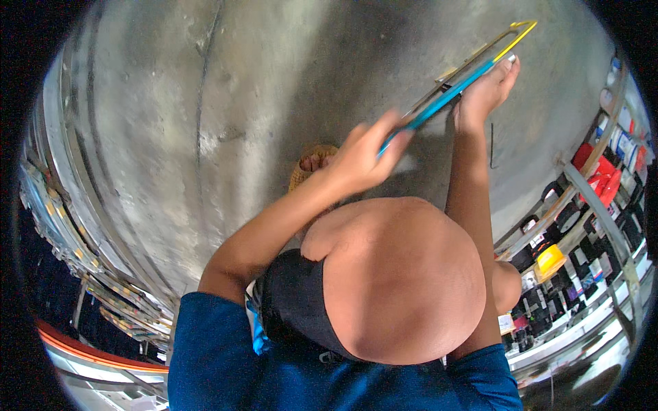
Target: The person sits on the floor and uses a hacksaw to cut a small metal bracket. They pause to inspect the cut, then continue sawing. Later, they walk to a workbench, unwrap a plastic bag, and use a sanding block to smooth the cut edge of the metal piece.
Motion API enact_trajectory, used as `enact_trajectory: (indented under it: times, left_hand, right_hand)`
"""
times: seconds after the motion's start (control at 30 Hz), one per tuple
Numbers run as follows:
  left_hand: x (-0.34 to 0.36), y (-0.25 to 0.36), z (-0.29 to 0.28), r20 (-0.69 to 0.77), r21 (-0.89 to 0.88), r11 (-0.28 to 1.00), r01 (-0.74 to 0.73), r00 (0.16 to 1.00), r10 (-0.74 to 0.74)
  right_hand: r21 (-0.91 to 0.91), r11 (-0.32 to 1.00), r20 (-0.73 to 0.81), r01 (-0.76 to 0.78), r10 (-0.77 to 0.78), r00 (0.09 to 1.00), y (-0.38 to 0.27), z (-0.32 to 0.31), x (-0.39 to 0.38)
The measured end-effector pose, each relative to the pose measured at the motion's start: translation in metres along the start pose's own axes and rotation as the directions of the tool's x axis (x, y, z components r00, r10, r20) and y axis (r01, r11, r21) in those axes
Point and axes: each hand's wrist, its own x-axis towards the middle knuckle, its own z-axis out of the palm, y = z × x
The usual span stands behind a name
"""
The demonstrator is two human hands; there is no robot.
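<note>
My left hand (373, 151), blurred by motion, is closed round the lower blue end of a long narrow tool (450, 96) like a hacksaw frame, with a yellow upper end and a dark metal strip along it. My right hand (490, 89) grips the tool higher up, near where blue meets yellow, with a small dark part by the palm. A thin dark bent rod (492, 144) lies on the grey floor (144, 123) right of my right forearm. My foot in a yellow sandal (301, 175) shows beside my left hand, and my bare bent knee (404, 274) fills the lower middle.
Metal racking (569, 171) with red items (600, 178), a yellow container (548, 264) and many small goods curves along the right. Stacked long metal pieces (89, 260) and an orange bar (103, 356) line the lower left.
</note>
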Motion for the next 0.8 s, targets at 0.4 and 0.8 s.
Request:
enact_trajectory:
  times: [0.4, 0.8]
  left_hand:
    - [-0.015, -0.012, -0.007, -0.036, -0.035, 0.999, -0.038, 0.999, 0.037]
    - [-0.026, -0.013, -0.009, -0.072, -0.029, 0.998, -0.062, 0.996, 0.06]
  right_hand:
    - [0.017, 1.0, 0.015, -0.006, 0.006, 1.0, -0.007, 0.016, -0.006]
    - [0.016, 0.999, 0.023, 0.03, -0.03, 0.999, -0.014, 0.016, -0.011]
